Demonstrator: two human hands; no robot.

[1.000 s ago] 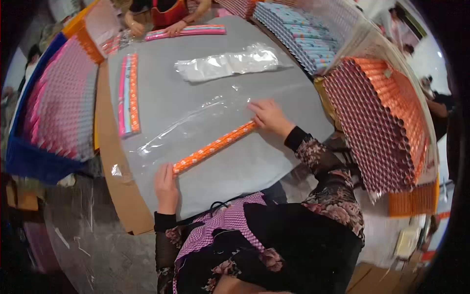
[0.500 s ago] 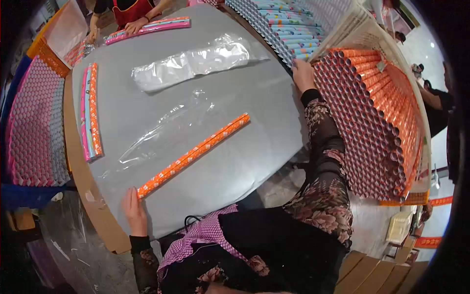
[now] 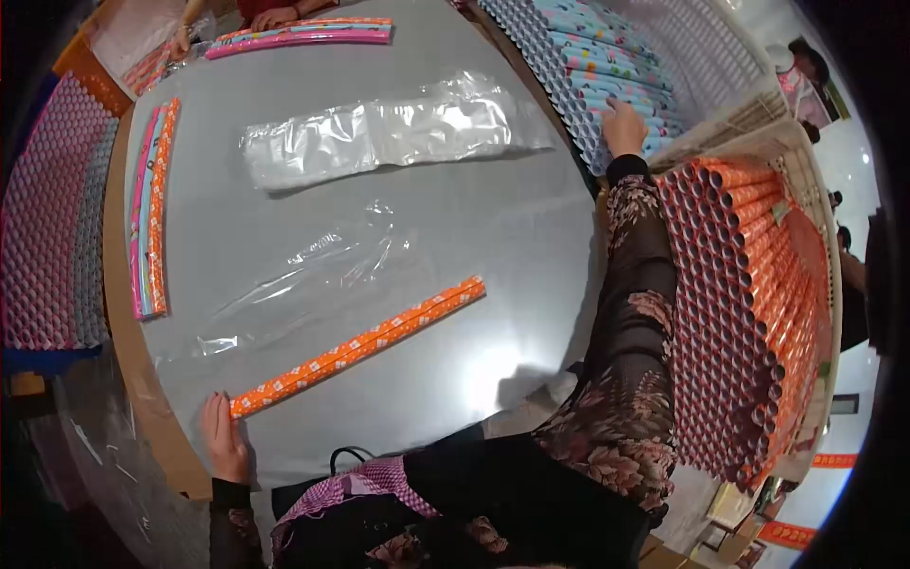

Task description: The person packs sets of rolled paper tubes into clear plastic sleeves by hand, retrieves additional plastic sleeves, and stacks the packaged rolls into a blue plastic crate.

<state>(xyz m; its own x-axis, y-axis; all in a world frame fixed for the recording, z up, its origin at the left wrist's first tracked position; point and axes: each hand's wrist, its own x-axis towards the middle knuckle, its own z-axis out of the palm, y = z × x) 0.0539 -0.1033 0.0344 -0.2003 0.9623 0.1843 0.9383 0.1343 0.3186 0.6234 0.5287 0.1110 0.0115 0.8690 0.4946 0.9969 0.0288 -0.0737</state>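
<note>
Two orange rolls of patterned wrapping paper (image 3: 355, 349) lie side by side, slanting across the grey table. At their near left end rests my left hand (image 3: 226, 441), fingers stretched out flat against the roll ends. My right hand (image 3: 626, 131) is over the stack of light-blue patterned rolls (image 3: 602, 62) at the upper right, its fingers curled at the end of one blue roll. Part of that grip is hidden. A flat clear plastic sleeve (image 3: 303, 261) lies beyond the orange rolls, and a pile of clear sleeves (image 3: 379, 137) is behind it.
A pink, blue and orange roll set (image 3: 154, 209) lies at the table's left edge. Another person's hand (image 3: 275, 17) touches a similar set (image 3: 299, 36) at the far edge. Stacked orange rolls (image 3: 730, 313) stand at the right, pink and grey ones (image 3: 52, 228) at the left.
My right hand has moved from the table edge by the orange stack onto the blue rolls. My left hand stays at the orange rolls' end. The view has shifted.
</note>
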